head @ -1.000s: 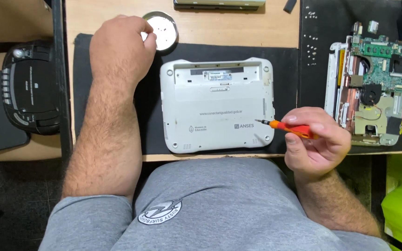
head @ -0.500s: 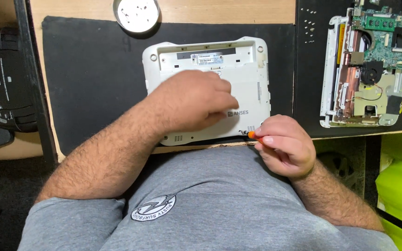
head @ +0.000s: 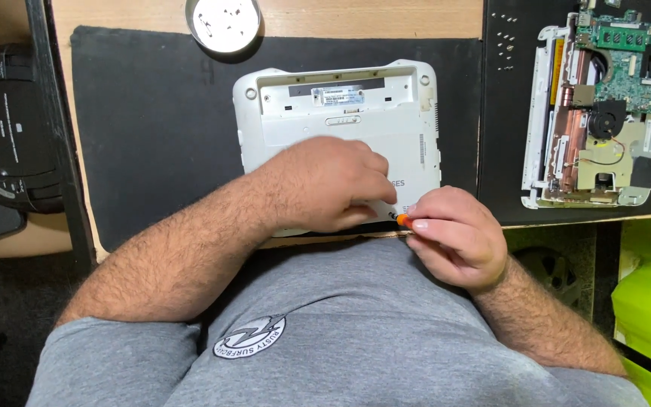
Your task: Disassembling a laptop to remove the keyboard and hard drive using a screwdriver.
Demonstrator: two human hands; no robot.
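A small white laptop lies bottom side up on a black mat. My left hand rests on the laptop's near half, fingers curled down against the casing near its front right corner. My right hand is closed around an orange-handled screwdriver, whose tip meets the laptop's near right corner right beside my left fingertips. Only a short bit of the handle shows between my fingers.
A round white dish holding small screws sits at the mat's far edge. An opened laptop with bare circuit boards and a fan lies at the right on another mat. Loose screws lie beside it. A black disc player sits left.
My left hand came back from the round dish and settled on the laptop. My right hand brought the screwdriver tip to the laptop's near right corner. The view moved closer.
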